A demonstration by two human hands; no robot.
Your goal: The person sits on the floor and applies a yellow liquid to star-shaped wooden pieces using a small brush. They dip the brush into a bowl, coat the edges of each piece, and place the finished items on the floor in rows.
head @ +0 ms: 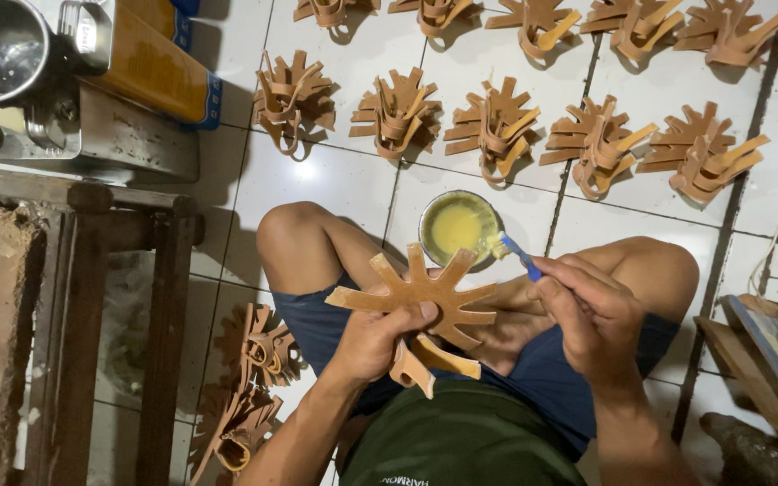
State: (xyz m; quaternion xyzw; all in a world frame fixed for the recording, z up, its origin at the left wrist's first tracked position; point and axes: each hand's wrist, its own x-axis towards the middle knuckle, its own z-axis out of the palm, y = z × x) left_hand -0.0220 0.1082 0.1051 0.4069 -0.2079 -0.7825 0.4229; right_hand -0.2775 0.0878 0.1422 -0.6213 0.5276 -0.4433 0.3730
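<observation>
We find a person seated on a white tiled floor [335, 180], knees apart, seen from above. The left hand [373, 337] is closed around a tan leather piece [418, 290] cut into splayed strips like a star; the thumb presses on its face and the fingers wrap beneath, holding it flat and facing up over the lap. More folded strips of the same piece [425, 360] hang below the hand.

The right hand [592, 310] pinches a blue-handled brush [520, 256] between thumb and fingers. The brush tip, loaded with yellow paste, sits at the rim of a small round tin [458, 225] of yellow glue, which stands on the floor between the knees, just beyond the leather piece.

Across the floor ahead we note two rows of similar leather pieces [497, 130] with strips folded, set apart from one another. A further pile [249, 387] lies by the left thigh. To the left stands a wooden bench [128, 234] bearing a metal machine [20, 63] and a yellow can [155, 67]. At the right edge lies a stack of boards [767, 351].
</observation>
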